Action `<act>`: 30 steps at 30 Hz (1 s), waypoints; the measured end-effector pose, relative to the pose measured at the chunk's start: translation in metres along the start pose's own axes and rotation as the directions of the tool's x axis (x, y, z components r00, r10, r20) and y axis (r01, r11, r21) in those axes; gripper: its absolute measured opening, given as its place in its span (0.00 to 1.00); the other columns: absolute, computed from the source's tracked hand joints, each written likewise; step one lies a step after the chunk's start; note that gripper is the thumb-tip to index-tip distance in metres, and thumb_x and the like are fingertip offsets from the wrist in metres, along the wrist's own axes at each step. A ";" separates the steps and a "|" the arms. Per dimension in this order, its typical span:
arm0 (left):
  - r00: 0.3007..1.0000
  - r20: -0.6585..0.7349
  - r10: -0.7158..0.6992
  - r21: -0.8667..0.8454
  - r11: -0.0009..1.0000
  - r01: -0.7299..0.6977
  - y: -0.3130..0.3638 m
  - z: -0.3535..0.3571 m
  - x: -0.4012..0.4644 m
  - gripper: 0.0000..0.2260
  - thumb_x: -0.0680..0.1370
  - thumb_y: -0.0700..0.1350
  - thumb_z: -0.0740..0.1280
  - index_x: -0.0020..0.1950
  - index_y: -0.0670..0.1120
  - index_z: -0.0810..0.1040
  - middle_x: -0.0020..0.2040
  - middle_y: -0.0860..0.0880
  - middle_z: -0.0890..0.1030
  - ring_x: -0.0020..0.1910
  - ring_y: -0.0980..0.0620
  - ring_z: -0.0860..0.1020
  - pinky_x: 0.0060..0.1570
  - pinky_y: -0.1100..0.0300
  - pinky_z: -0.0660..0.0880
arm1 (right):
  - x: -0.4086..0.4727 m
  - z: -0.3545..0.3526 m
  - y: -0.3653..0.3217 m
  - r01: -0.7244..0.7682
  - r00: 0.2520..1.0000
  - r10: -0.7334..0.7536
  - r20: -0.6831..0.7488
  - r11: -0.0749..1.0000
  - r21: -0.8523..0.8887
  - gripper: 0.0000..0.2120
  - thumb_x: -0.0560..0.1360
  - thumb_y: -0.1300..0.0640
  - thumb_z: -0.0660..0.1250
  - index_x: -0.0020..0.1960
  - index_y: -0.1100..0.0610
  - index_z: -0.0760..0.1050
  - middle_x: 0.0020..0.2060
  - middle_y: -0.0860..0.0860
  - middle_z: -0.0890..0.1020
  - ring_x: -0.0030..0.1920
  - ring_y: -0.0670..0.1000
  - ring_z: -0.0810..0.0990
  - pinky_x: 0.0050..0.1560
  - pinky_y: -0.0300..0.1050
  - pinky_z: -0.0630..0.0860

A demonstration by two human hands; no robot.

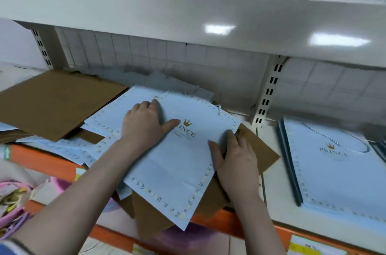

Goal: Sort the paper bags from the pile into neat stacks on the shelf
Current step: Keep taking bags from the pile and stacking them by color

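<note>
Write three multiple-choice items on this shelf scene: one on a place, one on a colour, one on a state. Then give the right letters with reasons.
1. Where is the neat stack of light blue bags?
A. right of the shelf upright
B. on the upper shelf
C. in the basket

2. What colour is the crown on the light blue bag under the hands?
A. red
B. gold
C. green

3. How does the left hand lie?
A. in a fist, off the bag
B. pinching a cord
C. fingers flat on the bag

Answers:
1 A, the stack lies beyond the shelf upright.
2 B, the crown shows gold.
3 C, like the right hand, it presses flat.
</note>
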State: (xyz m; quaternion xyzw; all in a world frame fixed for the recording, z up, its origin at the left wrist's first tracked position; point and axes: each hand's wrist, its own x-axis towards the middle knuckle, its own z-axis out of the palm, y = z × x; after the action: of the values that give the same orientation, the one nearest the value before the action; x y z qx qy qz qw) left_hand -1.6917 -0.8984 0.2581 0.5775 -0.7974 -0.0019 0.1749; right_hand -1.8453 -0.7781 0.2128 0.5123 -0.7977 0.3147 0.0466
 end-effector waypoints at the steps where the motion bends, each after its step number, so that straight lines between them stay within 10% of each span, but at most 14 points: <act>1: 1.000 -0.013 -0.001 0.004 1.000 0.001 0.001 0.001 0.002 0.37 0.72 0.68 0.60 0.70 0.41 0.65 0.64 0.41 0.73 0.63 0.41 0.69 0.58 0.51 0.68 | 0.002 0.001 0.000 0.001 1.000 -0.001 0.003 1.000 -0.001 0.35 0.74 0.38 0.48 0.63 0.65 0.73 0.51 0.60 0.80 0.54 0.61 0.77 0.56 0.55 0.75; 8: 0.994 -0.093 -0.064 -0.131 0.990 0.052 -0.001 0.000 0.009 0.36 0.66 0.64 0.71 0.61 0.38 0.70 0.54 0.35 0.74 0.55 0.37 0.71 0.50 0.49 0.68 | 0.008 0.000 -0.001 0.000 0.998 0.003 0.060 0.999 -0.049 0.30 0.79 0.42 0.56 0.73 0.60 0.61 0.69 0.55 0.69 0.73 0.56 0.61 0.74 0.47 0.52; 18: 0.983 -0.061 -0.173 -0.707 0.702 0.080 -0.022 -0.028 0.008 0.25 0.71 0.45 0.74 0.63 0.38 0.70 0.61 0.41 0.74 0.58 0.43 0.73 0.47 0.56 0.67 | -0.014 -0.010 -0.031 -0.122 0.992 0.123 -0.003 0.987 0.106 0.31 0.78 0.42 0.58 0.74 0.59 0.59 0.63 0.55 0.74 0.65 0.57 0.69 0.65 0.50 0.65; 30: 0.993 0.005 -0.117 -0.893 0.446 0.057 -0.034 -0.049 -0.047 0.12 0.76 0.38 0.66 0.58 0.42 0.70 0.46 0.49 0.77 0.42 0.51 0.75 0.42 0.64 0.72 | -0.082 -0.039 -0.056 -0.267 0.961 0.277 0.016 0.907 0.325 0.30 0.75 0.49 0.64 0.75 0.48 0.57 0.60 0.54 0.71 0.59 0.57 0.72 0.53 0.45 0.67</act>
State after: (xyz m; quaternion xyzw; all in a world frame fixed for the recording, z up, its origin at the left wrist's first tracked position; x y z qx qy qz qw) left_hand -1.6341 -0.8565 0.2840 0.4402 -0.6421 -0.4117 0.4738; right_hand -1.7692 -0.7078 0.2365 0.3919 -0.7980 0.4524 -0.0704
